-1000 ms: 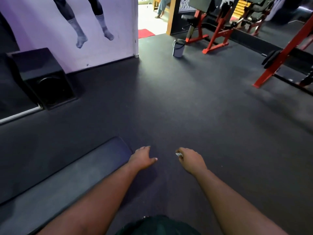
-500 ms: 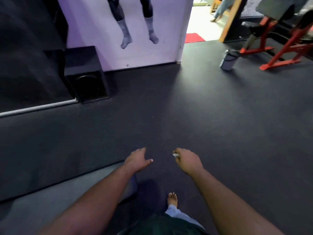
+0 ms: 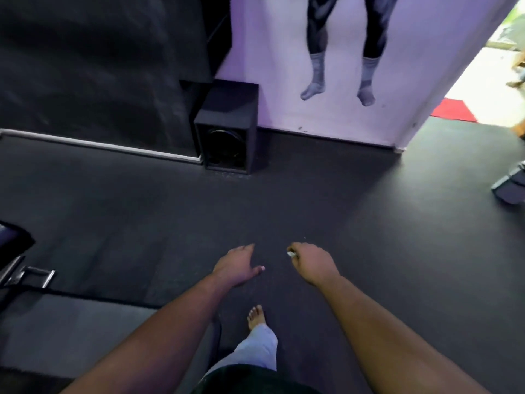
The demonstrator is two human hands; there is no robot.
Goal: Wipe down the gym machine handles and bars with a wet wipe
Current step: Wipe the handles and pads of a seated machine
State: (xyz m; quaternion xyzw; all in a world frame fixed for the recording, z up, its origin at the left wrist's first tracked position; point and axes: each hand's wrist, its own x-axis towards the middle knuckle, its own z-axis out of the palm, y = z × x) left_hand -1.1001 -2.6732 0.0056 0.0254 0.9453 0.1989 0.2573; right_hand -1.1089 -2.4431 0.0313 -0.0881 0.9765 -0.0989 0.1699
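Both my hands hang out in front of me over the dark rubber floor [image 3: 369, 223]. My right hand [image 3: 312, 263] is curled round a small white wet wipe [image 3: 291, 253]; only a corner of it shows past my fingers. My left hand [image 3: 237, 265] holds nothing, its fingers relaxed and pointing forward. At the far left edge stands part of a gym machine [image 3: 11, 260] with a metal bracket [image 3: 39, 275], well to the left of both hands. A grey padded bench [image 3: 71, 336] lies under my left forearm.
A black speaker box [image 3: 227, 137] stands against the wall ahead, beside a purple wall poster [image 3: 341, 66]. A grey bin [image 3: 511, 186] sits at the right edge near a doorway with a red mat [image 3: 454, 109]. My bare foot [image 3: 255, 317] steps forward below my hands.
The view has swung left: the red machines and bin slid out to the right, and the speaker moved toward the middle. A machine part came in at the left. My hands kept their pose.
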